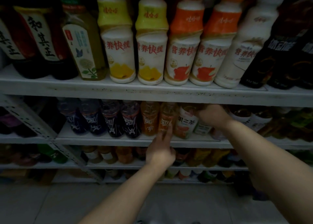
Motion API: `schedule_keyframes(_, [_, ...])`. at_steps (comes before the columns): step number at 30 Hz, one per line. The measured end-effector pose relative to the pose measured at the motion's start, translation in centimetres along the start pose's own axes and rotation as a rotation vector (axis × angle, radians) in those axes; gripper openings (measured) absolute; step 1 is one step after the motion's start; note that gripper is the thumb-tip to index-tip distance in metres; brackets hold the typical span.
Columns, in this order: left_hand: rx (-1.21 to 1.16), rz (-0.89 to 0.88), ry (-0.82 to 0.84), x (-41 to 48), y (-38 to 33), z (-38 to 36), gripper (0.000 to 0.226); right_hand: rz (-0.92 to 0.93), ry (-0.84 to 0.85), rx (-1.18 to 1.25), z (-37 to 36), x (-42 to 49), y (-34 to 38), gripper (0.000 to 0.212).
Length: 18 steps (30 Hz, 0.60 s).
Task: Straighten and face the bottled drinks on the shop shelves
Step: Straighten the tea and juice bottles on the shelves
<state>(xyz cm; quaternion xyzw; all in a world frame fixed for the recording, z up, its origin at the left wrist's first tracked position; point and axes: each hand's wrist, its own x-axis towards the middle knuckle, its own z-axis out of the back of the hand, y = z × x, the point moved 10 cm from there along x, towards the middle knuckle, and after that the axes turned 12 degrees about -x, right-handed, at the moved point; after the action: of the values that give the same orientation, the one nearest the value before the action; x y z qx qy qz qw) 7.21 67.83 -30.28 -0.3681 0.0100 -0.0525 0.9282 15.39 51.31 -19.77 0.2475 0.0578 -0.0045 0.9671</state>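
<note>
On the second shelf (101, 140) stands a row of bottles: several dark blue ones (111, 120), two orange ones (149, 118), then a fruit tea bottle (185, 123) with a white and red label. My right hand (211, 115) grips the top of the fruit tea bottle just under the upper shelf. My left hand (160, 149) reaches up from below, and its extended fingers touch the lower front of the right-hand orange bottle (166, 118). Further bottles to the right of my right hand are hidden in the dark.
The top shelf (152, 91) carries dark tea bottles, a green tea bottle (84, 51) and a row of white milk-drink bottles (152, 42) with yellow or orange labels. Lower shelves hold more drinks. A slanted metal brace (39, 127) crosses the left. The tiled floor (50, 205) lies below.
</note>
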Motion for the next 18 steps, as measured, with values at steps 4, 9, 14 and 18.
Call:
schedule_keyframes(4, [-0.014, 0.072, 0.009, 0.3, -0.1, -0.9, 0.092, 0.017, 0.133, 0.013, 0.0, 0.4, -1.3, 0.053])
schedule_keyframes(9, [-0.098, 0.137, -0.089, 0.6, -1.0, -0.8, 0.086, 0.161, 0.075, -0.059, 1.4, -0.4, -1.6, 0.021])
schedule_keyframes(14, [-0.183, -0.007, -0.288, 0.2, -3.9, 0.4, 0.077, 0.258, -0.194, -0.366, 3.6, -2.7, -4.6, 0.029])
schedule_keyframes(18, [-0.214, -0.005, -0.339, 0.5, -5.3, 1.0, 0.077, 0.156, -0.173, -0.100, 4.5, -2.0, -5.9, 0.026])
